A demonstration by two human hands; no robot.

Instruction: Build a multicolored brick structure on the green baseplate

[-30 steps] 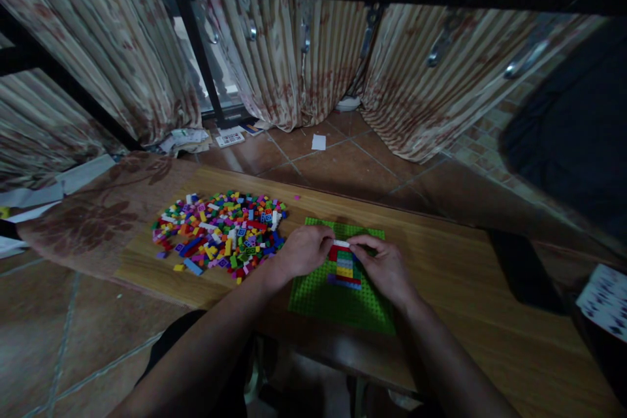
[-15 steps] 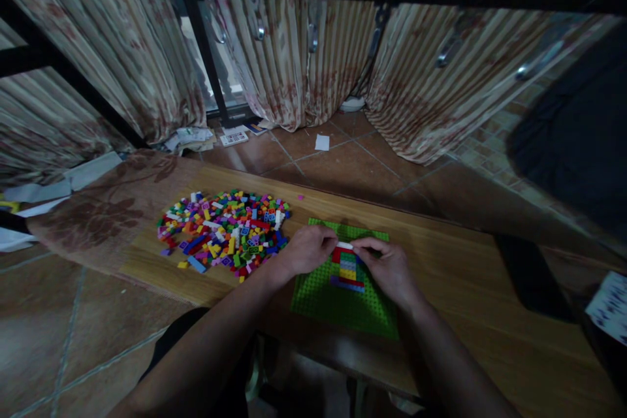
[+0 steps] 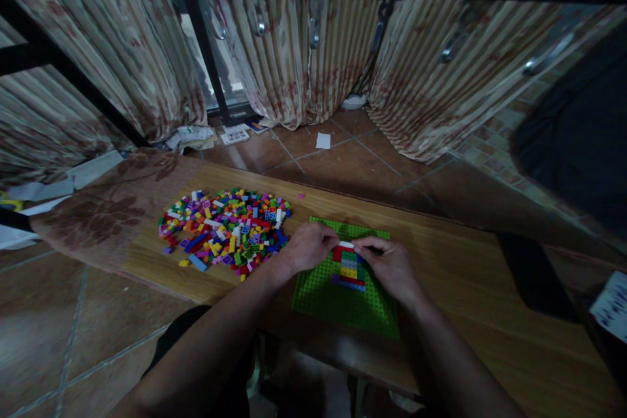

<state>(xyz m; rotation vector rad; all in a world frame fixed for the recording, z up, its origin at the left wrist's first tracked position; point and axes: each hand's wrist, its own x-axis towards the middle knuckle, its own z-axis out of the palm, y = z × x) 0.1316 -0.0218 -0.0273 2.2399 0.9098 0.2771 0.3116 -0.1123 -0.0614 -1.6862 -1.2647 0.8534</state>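
A long white toy brick point(image 3: 346, 244) lies at the upper edge of a small build of coloured bricks point(image 3: 349, 264). The fingers of my left hand point(image 3: 313, 245) pinch its left end, and those of my right hand point(image 3: 386, 262) pinch its right end. Below the white brick the build shows red, green, grey, yellow and blue bricks, with a purple one at the lower left. All of it sits on a green studded baseplate point(image 3: 337, 313). Whether the white brick is pressed fully down I cannot tell.
A wide heap of mixed toy bricks point(image 3: 230, 232) spreads over the wooden table point(image 3: 455, 274) left of the baseplate. One pink brick point(image 3: 301, 196) lies apart near the far edge. A flat black object point(image 3: 536, 277) rests at the right, and a patterned cloth point(image 3: 108, 215) covers the left end.
Both hands keep their grip on the white brick with hardly any movement. The whole view has shifted very slightly.
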